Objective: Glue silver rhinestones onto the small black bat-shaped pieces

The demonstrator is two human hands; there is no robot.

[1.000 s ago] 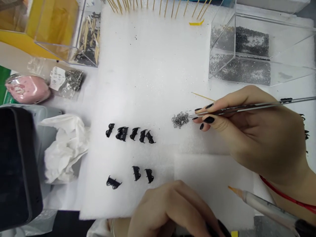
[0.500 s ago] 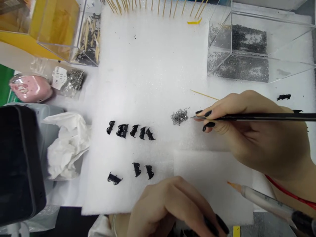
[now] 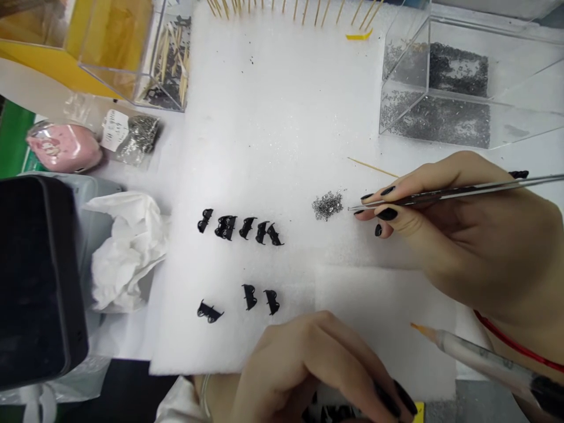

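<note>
My right hand (image 3: 467, 217) is closed on thin metal tweezers (image 3: 423, 198). Their tips lie just right of a small pile of tiny clear rings (image 3: 327, 205); one tiny piece seems to be at the tips. At the bottom, my left hand (image 3: 317, 364) is bent with fingertips drawn together; what they pinch, if anything, is hidden. Black pieces (image 3: 332, 412) show partly beneath it. Small black car-shaped pieces lie left of the pile in an upper row (image 3: 226, 227) and a lower row (image 3: 249, 297), all on a white foam sheet (image 3: 282, 164).
A clear box (image 3: 458, 126) of tiny rings stands at upper right. A toothpick (image 3: 372, 167) lies near my right hand. An orange-tipped brush (image 3: 476, 355) crosses the lower right. Crumpled tissue (image 3: 126, 252) and a black device (image 3: 37, 282) sit at left; upright sticks (image 3: 305, 12) line the back.
The tweezers have tilted, with their rear end now higher, and their tips sit slightly apart from the pile. The whole view has shifted a little. My left hand stays at the bottom.
</note>
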